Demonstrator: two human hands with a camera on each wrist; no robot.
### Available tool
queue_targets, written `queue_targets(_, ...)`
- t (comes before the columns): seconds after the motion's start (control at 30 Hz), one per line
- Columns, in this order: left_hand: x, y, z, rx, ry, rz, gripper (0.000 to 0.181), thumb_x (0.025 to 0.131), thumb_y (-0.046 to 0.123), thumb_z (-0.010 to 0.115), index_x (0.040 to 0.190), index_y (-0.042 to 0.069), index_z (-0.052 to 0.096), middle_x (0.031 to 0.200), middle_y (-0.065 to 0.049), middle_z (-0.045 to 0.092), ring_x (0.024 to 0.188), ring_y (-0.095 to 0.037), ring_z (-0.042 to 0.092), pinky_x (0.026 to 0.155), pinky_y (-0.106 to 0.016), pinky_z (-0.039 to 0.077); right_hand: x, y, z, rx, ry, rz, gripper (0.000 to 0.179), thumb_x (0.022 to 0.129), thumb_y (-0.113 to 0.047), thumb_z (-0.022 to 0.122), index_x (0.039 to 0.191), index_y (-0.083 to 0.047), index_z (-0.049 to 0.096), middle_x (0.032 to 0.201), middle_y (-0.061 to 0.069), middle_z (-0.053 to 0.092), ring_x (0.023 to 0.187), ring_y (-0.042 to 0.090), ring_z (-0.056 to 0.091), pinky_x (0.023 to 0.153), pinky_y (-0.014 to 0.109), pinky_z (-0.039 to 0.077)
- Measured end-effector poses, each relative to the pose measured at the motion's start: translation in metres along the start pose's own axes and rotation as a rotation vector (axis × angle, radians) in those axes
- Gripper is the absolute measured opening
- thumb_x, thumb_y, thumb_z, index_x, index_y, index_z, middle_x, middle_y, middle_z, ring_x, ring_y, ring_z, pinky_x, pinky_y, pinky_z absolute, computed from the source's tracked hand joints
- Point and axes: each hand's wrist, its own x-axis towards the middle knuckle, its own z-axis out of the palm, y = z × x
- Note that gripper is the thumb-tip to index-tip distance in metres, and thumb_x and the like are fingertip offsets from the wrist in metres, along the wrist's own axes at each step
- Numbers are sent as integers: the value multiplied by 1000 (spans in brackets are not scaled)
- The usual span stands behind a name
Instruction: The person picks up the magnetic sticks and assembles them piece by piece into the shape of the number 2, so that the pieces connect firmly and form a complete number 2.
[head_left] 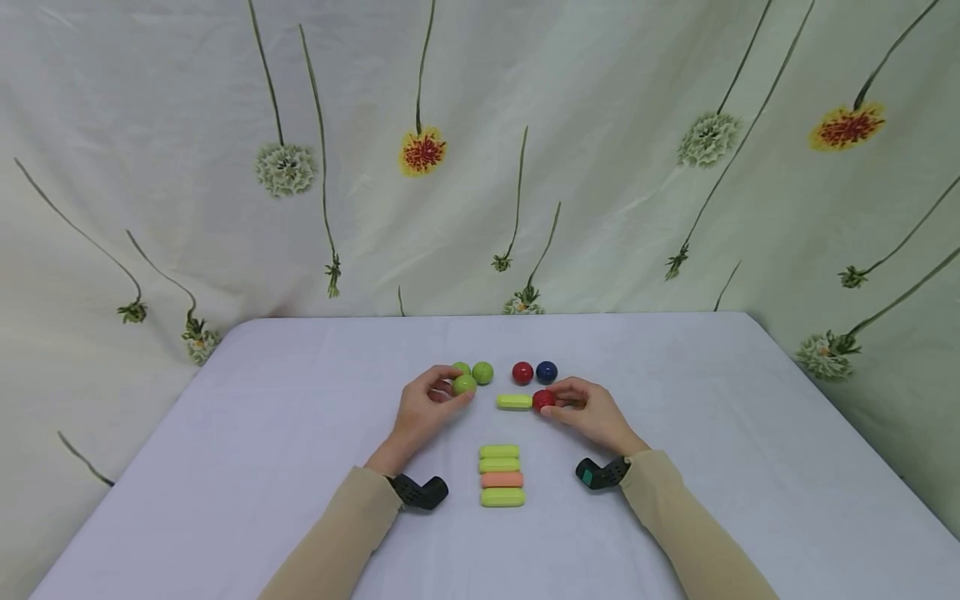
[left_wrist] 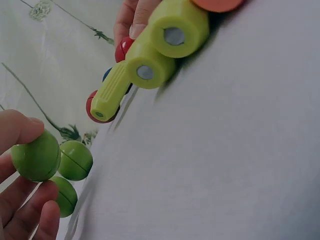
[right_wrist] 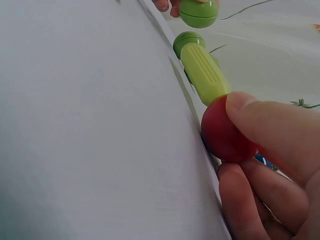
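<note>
My left hand [head_left: 422, 408] pinches a green ball [head_left: 464, 384] between thumb and fingers. Two more green balls [head_left: 483, 372] sit just behind it. In the right wrist view, my right hand [right_wrist: 272, 165] grips a red ball [right_wrist: 226, 131] with the thumb on top and fingers below. That ball meets the right end of a yellow-green ribbed rod [head_left: 513, 402], which lies sideways. The left wrist view shows the held green ball [left_wrist: 37, 157] apart from the rod [left_wrist: 110, 92].
Behind the rod stand another red ball [head_left: 522, 372] and a dark blue ball [head_left: 547, 372]. Nearer me, several yellow-green rods [head_left: 499, 451] and one orange rod [head_left: 502, 480] lie in a row on the white table [head_left: 300, 467]. A flowered cloth [head_left: 600, 125] hangs behind.
</note>
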Motion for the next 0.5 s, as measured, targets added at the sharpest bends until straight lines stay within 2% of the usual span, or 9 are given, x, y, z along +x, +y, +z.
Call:
queue_targets(0.2, 0, -2, 2, -7, -67, -1, 30, 76, 12, 78, 104, 9, 68, 93, -5, 65, 80, -18, 60, 69, -26, 48, -1, -1, 0, 9, 11, 5, 36, 79, -28, 77, 109, -14, 64, 103, 1, 66, 93, 15, 59, 86, 38, 46)
queue_targets(0.5, -1, -7, 3, -11, -122, 4, 31, 76, 15, 78, 105, 11, 69, 90, -4, 66, 79, -18, 60, 69, -26, 47, -2, -1, 0, 12, 17, 3, 35, 79, -27, 77, 108, -14, 64, 105, 1, 67, 94, 15, 59, 88, 40, 46)
